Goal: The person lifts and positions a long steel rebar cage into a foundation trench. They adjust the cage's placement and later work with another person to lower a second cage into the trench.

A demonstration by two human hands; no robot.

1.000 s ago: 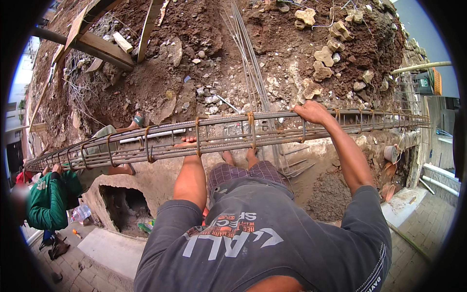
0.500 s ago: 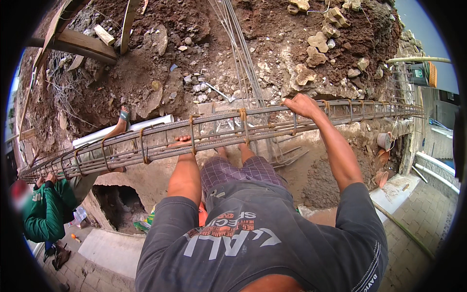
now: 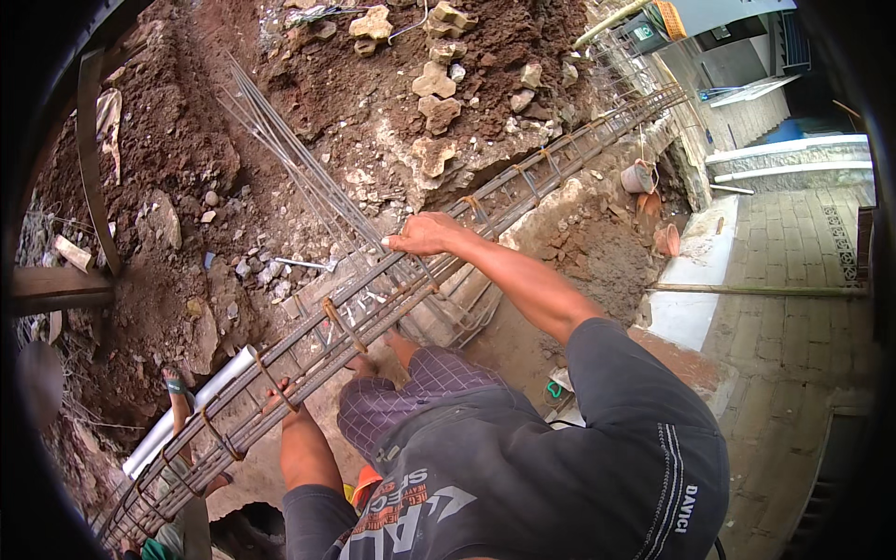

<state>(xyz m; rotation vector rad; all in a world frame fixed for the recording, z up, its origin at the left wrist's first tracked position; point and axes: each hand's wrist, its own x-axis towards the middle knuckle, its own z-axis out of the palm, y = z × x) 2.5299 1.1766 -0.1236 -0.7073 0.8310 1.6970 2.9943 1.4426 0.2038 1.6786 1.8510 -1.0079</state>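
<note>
A long rebar cage point(image 3: 387, 329), its bars joined by rusty stirrups, runs on a slant from lower left to upper right in front of me. My right hand point(image 3: 422, 233) is closed over its upper far bar, near mid-length. My left hand point(image 3: 278, 394) is lower and further left, its fingers curled at the bars and partly hidden by them. At the lower left end, another person's hand point(image 3: 129, 545) is by the cage, with a bit of green sleeve point(image 3: 159, 551) showing.
Loose thin rods point(image 3: 299, 163) lean beyond the cage over reddish soil with broken pavers point(image 3: 435, 82). A white pipe point(image 3: 201, 401) lies along the left. A bucket point(image 3: 638, 177) hangs at right. A dark hole point(image 3: 247, 532) opens below, and a paved lane point(image 3: 775, 327) runs at right.
My view has turned to the right, so the cage now slants instead of crossing level. Both my hands stay on it. The other person is now mostly out of view at lower left.
</note>
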